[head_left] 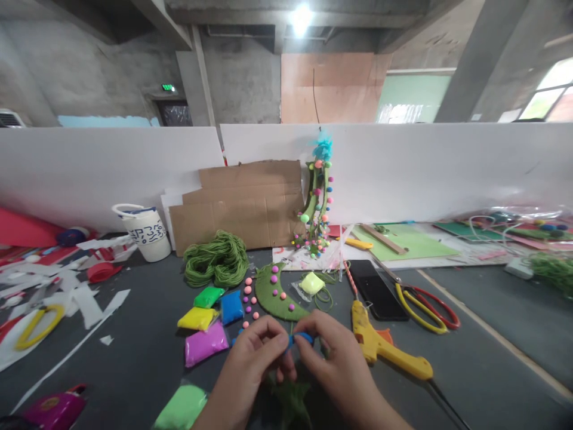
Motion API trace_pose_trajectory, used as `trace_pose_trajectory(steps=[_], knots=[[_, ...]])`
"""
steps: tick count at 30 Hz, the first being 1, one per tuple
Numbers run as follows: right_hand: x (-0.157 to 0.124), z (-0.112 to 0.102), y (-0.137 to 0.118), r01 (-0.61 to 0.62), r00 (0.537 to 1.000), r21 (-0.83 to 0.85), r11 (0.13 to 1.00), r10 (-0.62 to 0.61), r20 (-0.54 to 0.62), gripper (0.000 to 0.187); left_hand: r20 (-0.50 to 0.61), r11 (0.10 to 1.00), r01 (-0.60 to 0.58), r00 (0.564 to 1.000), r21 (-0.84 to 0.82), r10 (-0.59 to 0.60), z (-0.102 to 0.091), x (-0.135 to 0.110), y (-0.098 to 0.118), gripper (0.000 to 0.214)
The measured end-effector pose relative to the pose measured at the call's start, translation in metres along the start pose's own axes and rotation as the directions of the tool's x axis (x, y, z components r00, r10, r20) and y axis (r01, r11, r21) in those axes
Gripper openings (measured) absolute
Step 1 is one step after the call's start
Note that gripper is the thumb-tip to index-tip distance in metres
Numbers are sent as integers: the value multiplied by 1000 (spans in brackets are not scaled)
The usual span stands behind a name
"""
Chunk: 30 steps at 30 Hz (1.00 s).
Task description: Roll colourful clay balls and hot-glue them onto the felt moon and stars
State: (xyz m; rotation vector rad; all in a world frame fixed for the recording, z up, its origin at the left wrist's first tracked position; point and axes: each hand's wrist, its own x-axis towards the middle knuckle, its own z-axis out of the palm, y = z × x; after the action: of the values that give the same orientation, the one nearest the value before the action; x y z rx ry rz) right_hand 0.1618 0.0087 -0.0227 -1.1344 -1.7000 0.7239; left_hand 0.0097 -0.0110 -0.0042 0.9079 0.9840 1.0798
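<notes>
We have both bare hands drawn together low in the middle of the view, over the dark grey tabletop (147, 340), with a small bright-blue lump of soft, clay-like material (305, 337) between the fingertips. Our left hand (256, 353) has its thumb and forefinger pressed together at the lump's left end; our right hand (333, 353) pinches the other end between thumb and forefinger, so the lump is within both grips and neither hand is clearly nearer. Its long axis seems to run from side to side, from one set of fingertips to the other, nearly level; the fingers cover much of it, and we cannot tell whether either end is pointed. Just beyond the fingertips lies the flat olive-green felt crescent (265, 298) dotted with pink and purple balls — its long axis slants from upper left to lower right, its hollow side faces up and right, and its lower horn reaches just beyond our right fingertips. Below the hands, a dark-green star-shaped piece (290, 403) shows, blurred. The yellow hot-glue gun (396, 357) lies beside our right hand, its nozzle end away from us and its handle slanting down to the right.
</notes>
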Motion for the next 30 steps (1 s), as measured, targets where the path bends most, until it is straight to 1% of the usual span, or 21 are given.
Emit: trace_pose_trajectory(steps=[2,4,5,8,12,14,16,19,20,23,26,28,30], knots=[[7,-4,8,-58,997,8,998,59,-58,11,-57,996,-41,998,-76,37,-3,0,2,14],[11,-5,13,-87,993,28,996,88,-76,15,-117,981,-54,993,-187,32,-7,2,3,9],[12,-5,13,-85,994,42,995,87,-63,15,-133,971,-35,991,-235,4,-9,4,2,9],[5,2,5,-53,999,87,995,53,1,15,-127,944,46,988,-325,-92,-13,9,-3,21],[-6,9,-8,-2,999,95,995,-3,53,7,-123,924,61,986,-378,-115,-13,11,-9,23],[-7,9,-10,12,999,82,997,-16,51,10,-105,930,87,986,-358,-133,-10,10,-9,21],[-6,9,-9,2,999,67,998,-5,41,10,-72,951,107,989,-289,-133,-7,7,-9,19],[-6,8,-7,-11,999,45,999,10,35,3,-40,981,96,994,-167,-104,-2,3,-8,19],[-6,8,-6,-7,999,39,999,6,35,4,-33,986,91,995,-143,-97,-1,2,-8,21],[-7,9,-6,6,999,22,1000,-7,40,7,-15,991,88,996,-101,-89,0,1,-7,26],[-6,8,-7,-9,998,26,1000,7,62,8,11,991,95,996,-91,-94,-2,1,-6,25],[-4,6,-8,-30,994,73,997,22,111,12,28,988,105,994,-115,-102,-4,1,-6,21],[-2,3,-8,-72,984,176,982,41,174,18,35,988,94,995,-126,-90,-4,1,-4,20]])
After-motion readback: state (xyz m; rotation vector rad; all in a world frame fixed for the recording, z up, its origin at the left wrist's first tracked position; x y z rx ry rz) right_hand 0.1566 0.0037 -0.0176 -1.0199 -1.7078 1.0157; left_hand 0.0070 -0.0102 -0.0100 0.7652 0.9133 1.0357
